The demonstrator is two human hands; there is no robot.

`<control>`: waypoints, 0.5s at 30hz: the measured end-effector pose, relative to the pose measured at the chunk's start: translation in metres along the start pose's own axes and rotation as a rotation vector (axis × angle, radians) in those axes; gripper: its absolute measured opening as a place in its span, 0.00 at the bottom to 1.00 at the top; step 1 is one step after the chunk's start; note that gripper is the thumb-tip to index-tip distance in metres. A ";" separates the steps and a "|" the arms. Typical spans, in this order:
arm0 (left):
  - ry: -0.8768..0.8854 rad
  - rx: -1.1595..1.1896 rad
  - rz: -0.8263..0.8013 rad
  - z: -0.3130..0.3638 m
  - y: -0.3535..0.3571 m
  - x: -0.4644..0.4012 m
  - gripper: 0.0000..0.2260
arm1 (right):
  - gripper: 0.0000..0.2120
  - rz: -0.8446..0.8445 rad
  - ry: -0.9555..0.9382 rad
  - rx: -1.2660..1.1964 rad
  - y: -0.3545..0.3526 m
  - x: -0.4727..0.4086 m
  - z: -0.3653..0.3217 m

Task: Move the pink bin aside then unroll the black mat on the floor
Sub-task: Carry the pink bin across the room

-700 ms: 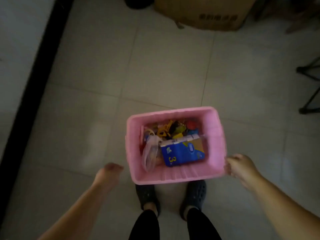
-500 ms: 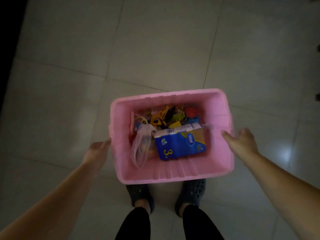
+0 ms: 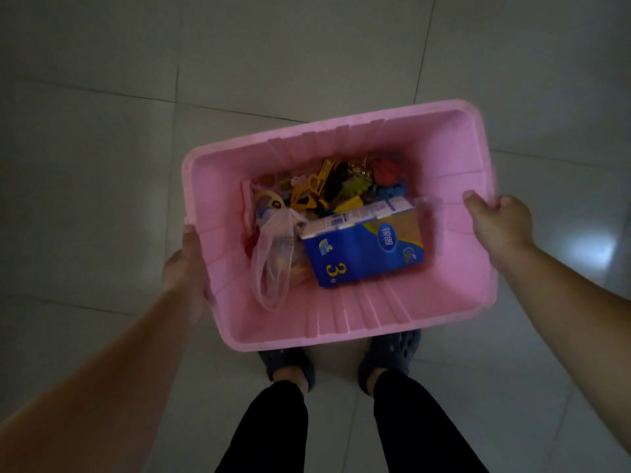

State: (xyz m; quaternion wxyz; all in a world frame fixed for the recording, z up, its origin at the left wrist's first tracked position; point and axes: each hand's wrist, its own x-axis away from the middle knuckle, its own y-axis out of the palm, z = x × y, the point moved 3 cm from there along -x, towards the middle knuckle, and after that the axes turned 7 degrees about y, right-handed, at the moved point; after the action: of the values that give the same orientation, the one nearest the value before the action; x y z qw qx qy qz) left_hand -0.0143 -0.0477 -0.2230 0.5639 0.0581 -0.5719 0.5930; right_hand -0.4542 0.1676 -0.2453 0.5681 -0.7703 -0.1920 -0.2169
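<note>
Both hands have closed in, left hand [image 3: 186, 264] and right hand [image 3: 496, 221] now grasping pink bin [image 3: 341, 329].

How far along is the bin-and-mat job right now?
Done: nothing finished yet. In hand: left hand and right hand grip opposite rims of the pink bin, above the feet. Left: setting it aside, then unrolling the black mat, which is not in view.

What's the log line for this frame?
step: move bin | left hand: gripping bin left rim | right hand: gripping right rim | mat: not in view
</note>
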 end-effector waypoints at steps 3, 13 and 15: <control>0.002 0.022 0.025 0.010 -0.005 0.016 0.38 | 0.26 0.021 0.064 -0.117 -0.012 0.007 0.003; 0.113 -0.169 0.013 0.065 -0.054 0.126 0.45 | 0.33 -0.032 0.183 -0.184 -0.120 0.072 0.032; 0.152 -0.217 0.010 0.081 -0.071 0.166 0.43 | 0.33 -0.035 0.188 -0.198 -0.159 0.095 0.038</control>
State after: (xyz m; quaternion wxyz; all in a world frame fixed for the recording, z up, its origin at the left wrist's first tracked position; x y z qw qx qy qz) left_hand -0.0680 -0.0285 -0.0341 0.6058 -0.0513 -0.5885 0.5330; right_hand -0.4571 0.2536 -0.0772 0.5009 -0.7953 -0.1291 -0.3161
